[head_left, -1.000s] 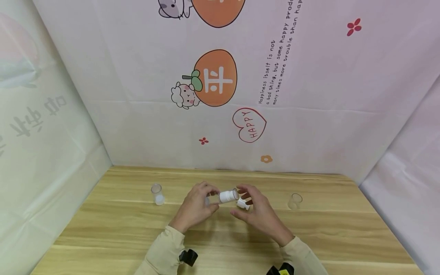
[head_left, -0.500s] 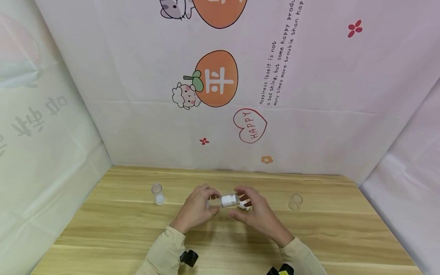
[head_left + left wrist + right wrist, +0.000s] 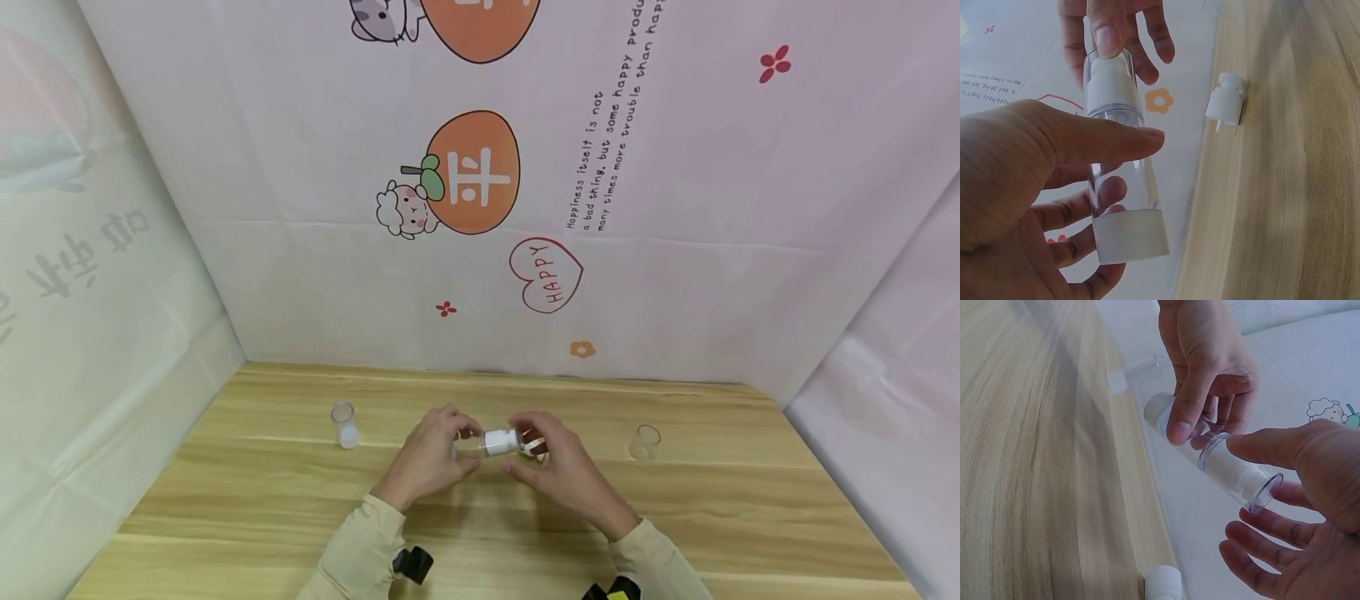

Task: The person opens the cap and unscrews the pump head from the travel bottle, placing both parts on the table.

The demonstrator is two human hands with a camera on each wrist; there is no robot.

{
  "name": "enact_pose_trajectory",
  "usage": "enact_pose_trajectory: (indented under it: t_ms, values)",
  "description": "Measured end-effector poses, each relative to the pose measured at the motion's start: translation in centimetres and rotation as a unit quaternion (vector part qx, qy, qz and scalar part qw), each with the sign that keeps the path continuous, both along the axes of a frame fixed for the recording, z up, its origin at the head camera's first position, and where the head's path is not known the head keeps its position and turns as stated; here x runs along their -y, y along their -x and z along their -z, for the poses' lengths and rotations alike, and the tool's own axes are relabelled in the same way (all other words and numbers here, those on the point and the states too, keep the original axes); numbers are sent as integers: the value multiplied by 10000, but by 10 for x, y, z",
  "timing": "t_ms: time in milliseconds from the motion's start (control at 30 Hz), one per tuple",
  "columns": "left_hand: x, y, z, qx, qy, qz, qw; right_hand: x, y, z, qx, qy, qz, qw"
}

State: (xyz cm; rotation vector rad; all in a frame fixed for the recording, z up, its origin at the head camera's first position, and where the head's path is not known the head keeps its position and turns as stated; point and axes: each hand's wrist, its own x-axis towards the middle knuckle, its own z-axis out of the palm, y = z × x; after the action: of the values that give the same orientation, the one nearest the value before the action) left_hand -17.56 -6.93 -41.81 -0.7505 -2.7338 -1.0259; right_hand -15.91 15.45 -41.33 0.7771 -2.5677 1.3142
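Left hand (image 3: pixel 426 457) has a solid grip on a clear bottle (image 3: pixel 501 442) with white inside one end, lying sideways at lower centre of the head view. Right hand (image 3: pixel 558 458) is spread loosely at that end, can't tell if it's touching; there's a loose white pump (image 3: pixel 1226 100) upper right in the left wrist view.
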Motion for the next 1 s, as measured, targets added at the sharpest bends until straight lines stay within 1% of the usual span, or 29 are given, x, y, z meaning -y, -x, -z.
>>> enact_pose_trajectory:
  t_ms: [167, 400, 667, 833, 1000]
  values:
    - [0, 0, 0, -66, 21, 49, 10000, 0, 0, 0, 24, 22, 17, 10000]
    - [0, -1, -1, -55, -21, 142, 9999, 0, 0, -1, 148, 82, 101, 9998]
    - [0, -1, -3, 13, -111, 218, 9997, 2, 0, -4, 339, 169, 388, 9985]
    - [0, -1, -4, 44, -206, 304, 9993, 2, 0, -4, 463, 238, 444, 9977]
    - [0, -2, -5, 72, -234, 346, 9991, 1, -1, -3, 413, 341, 449, 9976]
